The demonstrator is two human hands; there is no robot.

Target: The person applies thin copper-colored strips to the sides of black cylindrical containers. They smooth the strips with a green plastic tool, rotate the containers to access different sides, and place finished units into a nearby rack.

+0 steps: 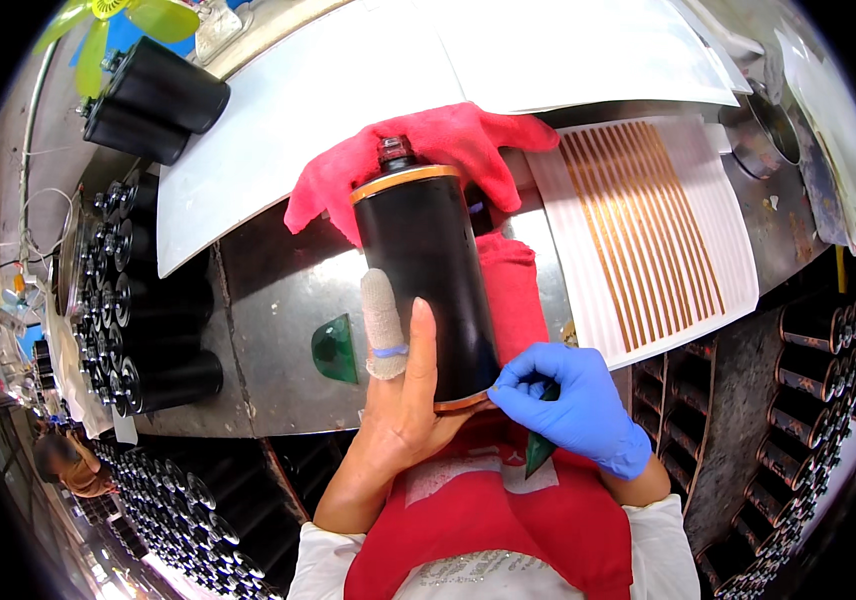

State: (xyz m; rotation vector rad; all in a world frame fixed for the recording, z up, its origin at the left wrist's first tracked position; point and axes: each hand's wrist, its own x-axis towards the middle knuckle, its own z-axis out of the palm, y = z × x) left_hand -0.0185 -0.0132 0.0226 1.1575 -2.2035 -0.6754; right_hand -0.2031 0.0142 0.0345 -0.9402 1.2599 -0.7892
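A black bottle [423,270] with a narrow glass neck leans over a red cloth [448,130], its base toward me. Around its shoulder runs a copper-coloured band [408,183]; a similar band [461,403] edges the base. My left hand [398,400] grips the bottle at the base, two fingers lying along its side, one in a beige finger sleeve. In a blue glove, my right hand [578,400] pinches at the right end of the base band. A green scraper [540,450] is tucked within that hand, pointing down. Another green scraper [334,350] lies on the metal table.
A white sheet of copper strips [648,235] lies on the right. White boards [348,80] cover the far side. Rows of black bottles [163,310] stand left; banded ones [798,400] fill racks at right. A green fan [113,20] and a metal pot [763,135] sit farther back.
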